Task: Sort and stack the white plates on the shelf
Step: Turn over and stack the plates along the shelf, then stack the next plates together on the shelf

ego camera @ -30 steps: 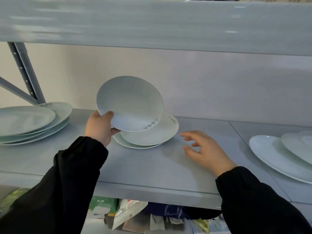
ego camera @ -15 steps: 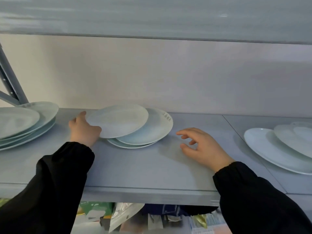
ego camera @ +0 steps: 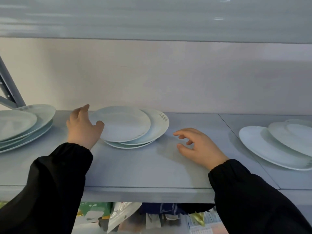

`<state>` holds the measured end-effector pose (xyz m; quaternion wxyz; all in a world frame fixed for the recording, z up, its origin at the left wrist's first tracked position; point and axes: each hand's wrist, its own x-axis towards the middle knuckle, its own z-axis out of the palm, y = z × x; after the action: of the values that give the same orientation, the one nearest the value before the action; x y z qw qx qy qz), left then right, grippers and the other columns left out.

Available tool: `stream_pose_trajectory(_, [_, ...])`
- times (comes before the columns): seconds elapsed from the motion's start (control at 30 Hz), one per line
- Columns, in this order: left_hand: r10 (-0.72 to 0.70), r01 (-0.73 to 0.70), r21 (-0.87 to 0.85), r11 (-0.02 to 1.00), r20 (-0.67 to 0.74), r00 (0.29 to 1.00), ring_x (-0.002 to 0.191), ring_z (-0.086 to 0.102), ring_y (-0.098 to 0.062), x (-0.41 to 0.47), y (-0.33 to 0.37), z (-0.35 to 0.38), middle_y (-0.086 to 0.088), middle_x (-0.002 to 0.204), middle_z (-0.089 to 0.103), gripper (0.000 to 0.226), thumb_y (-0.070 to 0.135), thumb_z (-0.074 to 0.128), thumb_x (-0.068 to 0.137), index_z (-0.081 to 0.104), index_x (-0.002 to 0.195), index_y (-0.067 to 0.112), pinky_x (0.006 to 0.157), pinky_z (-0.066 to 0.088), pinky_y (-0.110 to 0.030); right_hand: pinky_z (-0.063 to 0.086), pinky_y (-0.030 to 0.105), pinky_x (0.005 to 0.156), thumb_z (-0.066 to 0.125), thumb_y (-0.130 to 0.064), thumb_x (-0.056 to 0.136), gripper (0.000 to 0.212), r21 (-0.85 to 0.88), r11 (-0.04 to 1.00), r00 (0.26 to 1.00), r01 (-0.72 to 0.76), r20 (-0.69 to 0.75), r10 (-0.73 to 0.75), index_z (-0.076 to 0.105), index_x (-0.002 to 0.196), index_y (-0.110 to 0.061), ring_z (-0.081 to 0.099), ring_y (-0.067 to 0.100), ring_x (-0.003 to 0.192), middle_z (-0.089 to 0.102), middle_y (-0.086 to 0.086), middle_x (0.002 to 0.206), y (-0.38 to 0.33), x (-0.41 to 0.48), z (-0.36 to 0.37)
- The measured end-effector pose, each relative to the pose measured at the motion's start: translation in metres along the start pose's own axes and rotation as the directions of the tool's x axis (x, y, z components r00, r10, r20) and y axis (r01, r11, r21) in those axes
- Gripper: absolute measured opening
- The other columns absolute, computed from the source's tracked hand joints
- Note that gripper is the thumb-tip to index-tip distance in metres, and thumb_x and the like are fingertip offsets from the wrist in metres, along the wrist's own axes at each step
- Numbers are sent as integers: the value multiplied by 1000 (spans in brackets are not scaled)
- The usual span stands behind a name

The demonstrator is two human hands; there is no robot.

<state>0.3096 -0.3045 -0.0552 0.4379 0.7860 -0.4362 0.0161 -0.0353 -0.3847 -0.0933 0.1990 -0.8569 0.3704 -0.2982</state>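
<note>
A stack of three small white plates sits mid-shelf. The top plate (ego camera: 124,124) lies flat, shifted left over the second plate (ego camera: 159,126), which has grey lettering on its rim. Only the edge of the lowest plate (ego camera: 128,146) shows. My left hand (ego camera: 82,128) is at the top plate's left edge, thumb resting on its rim and fingers spread and raised behind it. My right hand (ego camera: 200,147) rests on the grey shelf (ego camera: 152,168) just right of the stack, fingers loosely curled, holding nothing.
A pile of larger white plates (ego camera: 25,125) lies at the far left beside a grey metal post (ego camera: 8,92). Large oval plates (ego camera: 270,149) overlap at the right. The shelf above (ego camera: 152,17) hangs low overhead. Packaged goods (ego camera: 118,215) fill the level below.
My left hand has lowered the tilted plate flat onto the stack and loosened its fingers. My right hand has stayed on the shelf.
</note>
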Motion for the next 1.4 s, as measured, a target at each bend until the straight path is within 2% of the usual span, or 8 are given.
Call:
stream_pose_trajectory(0.2, [407,-404,85,911,-24,913,137,22,-28,-23,46,0,-8,148,35,67,20,59,86,33,148,21,109,27,-38,48,26,95,47,-57,81,54,-94,996,999,2,34,1,59,131,-38,53,-3,112,55,-21,125,1,-2,-1])
stream_pose_trajectory(0.43, [557,-562,-11,827,142,818,132,32,-15,-61,94,27,1,141,45,62,30,54,87,37,147,29,104,20,-18,42,23,100,56,-51,86,51,-246,968,998,53,57,-41,54,136,-39,49,1,124,51,-19,138,2,-16,-12])
stream_pose_trajectory(0.57, [588,-581,-109,807,243,771,132,40,-13,-77,114,47,6,140,48,64,37,49,83,39,145,29,108,25,-19,44,27,102,52,-55,84,54,-275,960,999,48,26,-43,56,135,-38,48,4,126,52,-18,137,15,-33,-28])
stream_pose_trajectory(0.7, [640,-634,-127,763,290,712,131,41,-12,-94,138,71,5,139,50,65,41,44,82,41,145,24,105,19,-8,43,27,103,53,-54,84,54,-308,951,999,25,-12,-30,57,134,-35,49,7,127,54,-15,135,32,-52,-53])
stream_pose_trajectory(0.9, [668,-678,-100,728,329,668,127,47,-17,-118,168,106,1,137,54,65,46,41,83,43,143,21,107,24,-18,47,29,100,48,-57,83,56,-356,932,996,-66,-73,43,56,134,-38,49,5,126,54,-16,136,57,-87,-94])
stream_pose_trajectory(1.07, [650,-642,-178,746,409,641,132,37,-11,-135,187,135,5,142,46,66,48,39,84,37,147,27,103,18,-11,44,25,99,50,-54,84,55,-389,908,985,-156,-134,112,56,136,-36,47,6,127,54,-15,137,79,-110,-125])
stream_pose_trajectory(1.17, [637,-600,-230,766,402,658,131,38,-7,-141,191,149,10,138,48,67,50,37,81,40,145,29,105,23,-16,38,22,98,60,-46,88,52,-393,894,974,-214,-158,164,57,137,-31,47,10,127,54,-11,138,95,-122,-136])
stream_pose_trajectory(1.4, [600,-533,-275,800,336,726,125,45,-7,-135,182,157,14,135,50,53,27,57,89,45,140,34,102,29,-20,43,43,108,63,-37,77,42,-458,850,924,-259,-375,80,72,115,-22,61,19,104,70,-3,107,121,-128,-128])
